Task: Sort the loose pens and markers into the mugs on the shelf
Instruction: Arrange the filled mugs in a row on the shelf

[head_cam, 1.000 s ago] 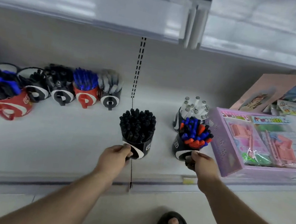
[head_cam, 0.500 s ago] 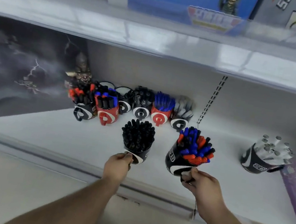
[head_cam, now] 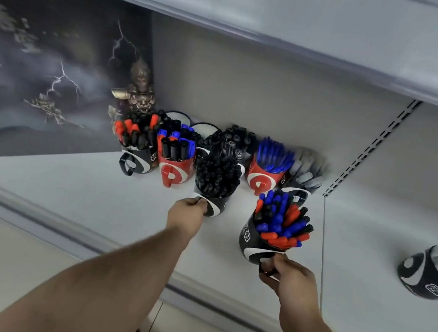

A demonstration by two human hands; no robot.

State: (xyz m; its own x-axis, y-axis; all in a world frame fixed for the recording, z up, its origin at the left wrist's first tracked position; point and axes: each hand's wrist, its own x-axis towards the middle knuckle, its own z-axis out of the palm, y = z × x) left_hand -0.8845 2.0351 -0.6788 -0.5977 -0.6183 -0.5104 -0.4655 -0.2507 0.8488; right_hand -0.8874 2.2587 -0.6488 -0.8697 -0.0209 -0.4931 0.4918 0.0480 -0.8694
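Left grip [head_cam: 189,212] clamped on black-pen mug [head_cam: 213,203] handle, right grip [head_cam: 290,277] on mixed-pen mug [head_cam: 253,241], rear mugs overlapped.

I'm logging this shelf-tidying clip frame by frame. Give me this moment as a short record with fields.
left hand: grips the handle of the black-pen mug
right hand: grips the handle of the mixed-pen mug
mixed-pen mug: black, tilted, holds blue, red and black pens
back row: more pen-filled mugs, including a red mug
far right: mug of pale pens, apart from the rest
surface: white shelf
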